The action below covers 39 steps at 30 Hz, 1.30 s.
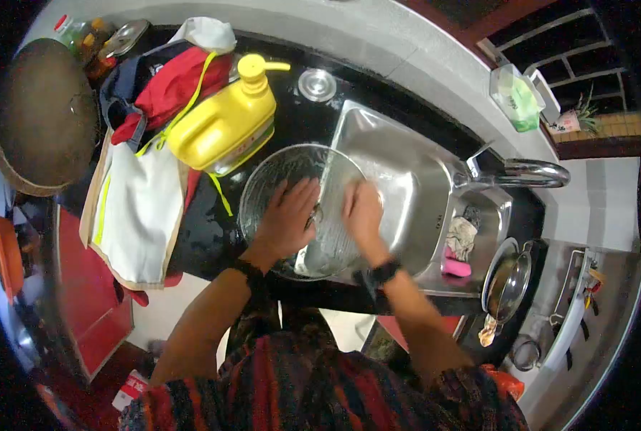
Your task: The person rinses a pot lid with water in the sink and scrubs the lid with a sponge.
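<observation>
A large round clear glass lid (277, 161), wet and streaky, rests across the black counter and the near-left rim of the steel sink. My left hand (288, 215) lies on the lid with its fingers stretched out, beside a small metal ring at the lid's middle. Over the lid's right part is my right hand (362, 208), its fingers curled in and slightly blurred. Whatever those fingers hold, if anything, is hidden. Dark bands circle both wrists.
A yellow jug with a pump (223, 126) stands behind the lid, beside a red and white apron (137, 208). The sink (407, 136) has a curved faucet (529, 172). A cloth and pink sponge (457, 264) lie in its small basin. Another glass lid (511, 284) stands right; a wok (44, 118), left.
</observation>
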Each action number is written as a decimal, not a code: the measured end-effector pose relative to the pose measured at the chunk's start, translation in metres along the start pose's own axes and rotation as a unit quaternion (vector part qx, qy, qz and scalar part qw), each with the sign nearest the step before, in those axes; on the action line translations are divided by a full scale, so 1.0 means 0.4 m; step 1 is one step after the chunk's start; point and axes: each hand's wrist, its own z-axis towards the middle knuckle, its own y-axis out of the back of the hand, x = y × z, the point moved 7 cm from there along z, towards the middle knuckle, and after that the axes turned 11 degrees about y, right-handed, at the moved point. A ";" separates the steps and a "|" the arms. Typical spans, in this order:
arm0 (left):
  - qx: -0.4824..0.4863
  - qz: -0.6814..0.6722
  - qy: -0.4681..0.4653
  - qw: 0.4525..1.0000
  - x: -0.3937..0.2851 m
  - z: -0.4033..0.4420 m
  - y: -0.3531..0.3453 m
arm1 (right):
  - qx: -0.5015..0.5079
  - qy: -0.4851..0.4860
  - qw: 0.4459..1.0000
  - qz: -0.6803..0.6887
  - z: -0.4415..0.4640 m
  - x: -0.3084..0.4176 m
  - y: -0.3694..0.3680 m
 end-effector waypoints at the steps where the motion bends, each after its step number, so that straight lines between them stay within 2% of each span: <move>1: -0.008 0.023 -0.016 1.000 -0.009 -0.010 -0.002 | -0.030 -0.028 0.999 -0.019 0.070 -0.041 0.001; 3: 0.007 0.021 -0.007 1.000 -0.011 -0.014 -0.005 | -0.068 -0.007 0.997 -0.019 0.094 -0.052 0.010; 5: 0.008 0.013 0.004 1.000 -0.012 -0.001 0.000 | -0.004 -0.035 0.999 -0.024 0.025 -0.023 -0.010; 6: 0.005 0.012 0.006 1.000 -0.010 -0.006 0.000 | 0.011 -0.004 0.999 -0.041 -0.030 0.034 0.010; 8: 0.007 0.004 0.009 1.000 -0.007 -0.007 0.001 | 0.020 0.002 0.999 0.035 -0.177 0.112 0.028; 11: 0.044 -0.045 0.027 0.998 0.001 -0.003 -0.004 | 0.004 0.028 0.993 0.112 -0.210 0.117 0.029; 14: 0.013 -0.014 0.019 1.000 0.000 -0.003 -0.001 | -0.027 -0.038 0.999 0.011 -0.004 0.009 -0.013; 16: 0.013 -0.009 0.024 1.000 -0.005 -0.006 -0.006 | -0.032 -0.030 0.999 0.016 0.143 -0.037 -0.019; 17: 0.008 -0.008 0.026 1.000 -0.007 -0.003 -0.003 | -0.034 -0.036 0.999 0.016 0.123 -0.045 -0.020; 19: 0.003 -0.006 0.013 1.000 -0.004 -0.001 0.002 | -0.051 0.022 0.998 0.002 0.091 -0.033 -0.012; 22: 0.009 -0.013 0.012 1.000 0.000 -0.007 -0.002 | -0.075 -0.058 0.993 0.067 -0.159 -0.031 0.054; 25: 0.024 -0.007 0.016 1.000 0.003 -0.009 -0.008 | -0.072 -0.096 0.983 0.141 -0.188 -0.035 0.077; 26: 0.030 0.001 0.016 0.999 0.007 -0.007 -0.009 | -0.030 -0.162 0.976 0.141 -0.154 -0.081 0.049; 28: 0.026 -0.002 0.012 1.000 0.010 -0.005 -0.007 | -0.033 -0.096 0.991 0.085 0.008 -0.122 -0.006; 30: 0.019 -0.011 0.008 1.000 0.003 -0.012 -0.008 | -0.001 -0.017 0.996 0.087 0.155 -0.069 -0.043; 33: 0.020 -0.004 0.003 1.000 0.002 -0.008 -0.007 | -0.005 -0.027 0.993 0.115 0.165 -0.050 -0.041; 34: 0.019 -0.008 0.002 1.000 0.003 -0.005 -0.007 | -0.016 -0.012 0.997 0.076 0.109 -0.074 -0.032; 36: 0.023 0.017 0.010 1.000 0.006 -0.010 -0.021 | 0.039 -0.106 0.984 0.138 -0.010 -0.114 0.039; 39: 0.004 -0.005 -0.002 1.000 -0.001 -0.011 -0.001 | 0.086 -0.124 0.984 0.095 -0.082 -0.142 0.073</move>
